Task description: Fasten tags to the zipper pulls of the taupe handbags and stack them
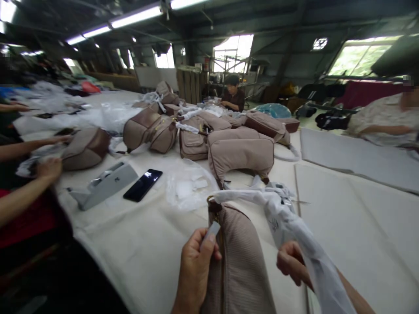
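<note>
Hands apart, a taupe ribbed handbag standing on end between them near the counter's near edge: left hand pinches a pale tag at the bag's zip, right hand clamps a white plastic wrap running up from the bag's metal ring. Further taupe bags on the counter: roughly seven, overlap at far end prevents exact count. Also one black phone, one grey dispenser, one crumpled clear plastic bag.
</note>
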Motion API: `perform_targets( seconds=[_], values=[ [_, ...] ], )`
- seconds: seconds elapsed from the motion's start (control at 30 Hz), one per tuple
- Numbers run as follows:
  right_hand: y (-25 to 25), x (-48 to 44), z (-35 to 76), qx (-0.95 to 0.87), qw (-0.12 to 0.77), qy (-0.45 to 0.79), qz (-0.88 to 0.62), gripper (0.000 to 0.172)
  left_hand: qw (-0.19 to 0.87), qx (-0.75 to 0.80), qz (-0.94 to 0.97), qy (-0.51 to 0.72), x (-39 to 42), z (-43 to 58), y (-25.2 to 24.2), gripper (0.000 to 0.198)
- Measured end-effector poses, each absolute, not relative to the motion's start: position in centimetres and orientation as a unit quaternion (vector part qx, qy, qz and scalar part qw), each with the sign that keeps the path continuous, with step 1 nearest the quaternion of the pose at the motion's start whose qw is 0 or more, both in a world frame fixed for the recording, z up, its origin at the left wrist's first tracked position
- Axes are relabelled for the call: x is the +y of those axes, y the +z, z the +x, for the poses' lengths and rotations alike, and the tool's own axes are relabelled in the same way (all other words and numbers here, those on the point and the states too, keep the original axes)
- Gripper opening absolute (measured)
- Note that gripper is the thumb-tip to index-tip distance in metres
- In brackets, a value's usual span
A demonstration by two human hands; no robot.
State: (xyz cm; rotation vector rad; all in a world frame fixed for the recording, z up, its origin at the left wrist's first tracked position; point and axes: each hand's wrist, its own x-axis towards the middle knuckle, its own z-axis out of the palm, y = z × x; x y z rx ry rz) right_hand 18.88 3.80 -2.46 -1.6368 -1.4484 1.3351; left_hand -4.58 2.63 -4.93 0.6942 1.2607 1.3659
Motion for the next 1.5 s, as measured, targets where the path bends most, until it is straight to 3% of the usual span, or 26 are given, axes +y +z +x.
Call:
perform_targets(
  seconds=[0.2, 0.53, 0.77, 0.97, 1.5],
  values=[
    [2.5, 7.1, 10.3, -0.677, 0.154, 0.569, -0.441, 0.039, 0.580, 0.520, 0.311, 0.544, 1.9, -3.7, -4.1, 0.029],
    [1.9, 8.6, 9.1, -0.705, 0.077, 0.515, -0.481, 0.037, 0.607, 0.494, 0.292, 0.550, 2.0, -3.7, -4.8, 0.034],
    [1.2, 8.9, 9.6, -0.654, 0.092, 0.589, -0.466, 0.046, 0.616, 0.465, 0.335, 0.540, 1.9, -3.9, -4.8, 0.031],
    [0.7, 9.1, 10.0, -0.608, 0.083, 0.655, -0.441, 0.042, 0.639, 0.424, 0.351, 0.537, 2.0, -4.2, -4.4, 0.029],
    [0.2, 8.6, 10.4, -0.619, 0.135, 0.623, -0.458, 0.044, 0.636, 0.413, 0.362, 0.543, 2.2, -4.1, -4.8, 0.031]
  ],
)
